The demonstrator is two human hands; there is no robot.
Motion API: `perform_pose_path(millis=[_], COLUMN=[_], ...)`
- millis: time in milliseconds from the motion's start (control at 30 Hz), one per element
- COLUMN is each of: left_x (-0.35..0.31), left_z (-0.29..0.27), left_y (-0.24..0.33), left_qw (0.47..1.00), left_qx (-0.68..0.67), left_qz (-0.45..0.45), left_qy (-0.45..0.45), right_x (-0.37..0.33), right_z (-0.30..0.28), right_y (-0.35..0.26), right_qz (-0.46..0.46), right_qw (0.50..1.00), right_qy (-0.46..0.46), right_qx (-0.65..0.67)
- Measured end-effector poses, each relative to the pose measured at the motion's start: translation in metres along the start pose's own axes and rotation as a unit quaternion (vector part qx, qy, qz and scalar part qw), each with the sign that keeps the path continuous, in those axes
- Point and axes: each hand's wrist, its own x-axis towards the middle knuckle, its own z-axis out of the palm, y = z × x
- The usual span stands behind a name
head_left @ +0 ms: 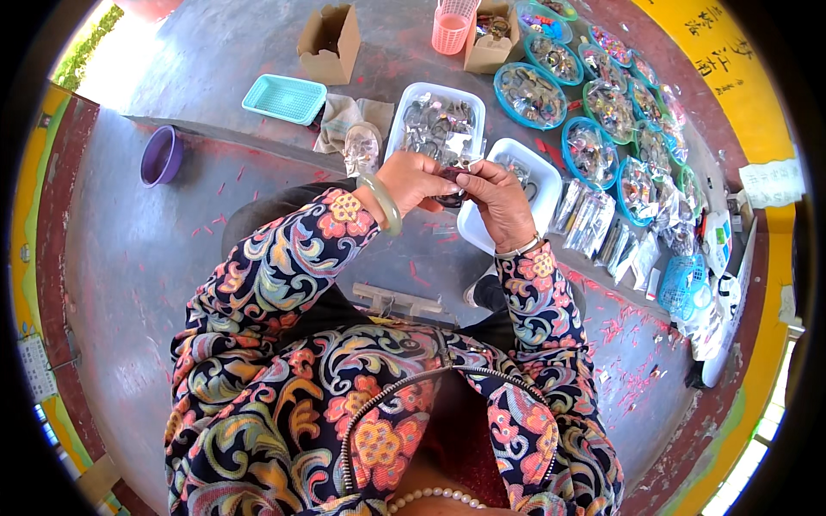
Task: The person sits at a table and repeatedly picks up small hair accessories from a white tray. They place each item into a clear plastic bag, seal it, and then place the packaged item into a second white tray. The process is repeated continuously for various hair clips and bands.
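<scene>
My left hand (pixel 409 182), with a pale bangle at its wrist, pinches a small dark, rounded item (pixel 450 199) in front of me. From the other side the fingers of my right hand (pixel 501 203) grip the same item, and its exact kind is too small to tell. Just beyond my hands stands a white tub (pixel 391 138) heaped with dark, ring-like pieces and a few clear wrappers. A second white tub (pixel 544 225), partly behind my right hand, holds fewer dark pieces. Left of my hands lies a clear bag of small items (pixel 361 153).
Round basins (pixel 531 96) of small bagged goods crowd the far right, with clear packets (pixel 589 221) nearer. A turquoise basket (pixel 284 99), a cardboard box (pixel 344 56), a pink basket (pixel 451 33) and a purple basin (pixel 162 156) stand around. A step edge (pixel 224 138) crosses the floor.
</scene>
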Motion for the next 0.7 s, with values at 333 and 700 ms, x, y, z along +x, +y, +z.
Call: perform_pose_path(millis=[333,700], left_x=[-0.004,0.0], left_z=[0.004,0.002], left_y=[0.008,0.0], left_qw=[1.0,1.0], left_qx=[0.023,0.005], left_qz=[-0.008,-0.017], left_qy=[-0.015,-0.025], right_x=[0.0,0.003], right_z=[0.004,0.0], right_y=[0.003,0.004], right_qz=[0.008,0.002], right_qw=[0.996,0.994], right_qy=[0.034,0.065], right_qx=[0.082,0.093])
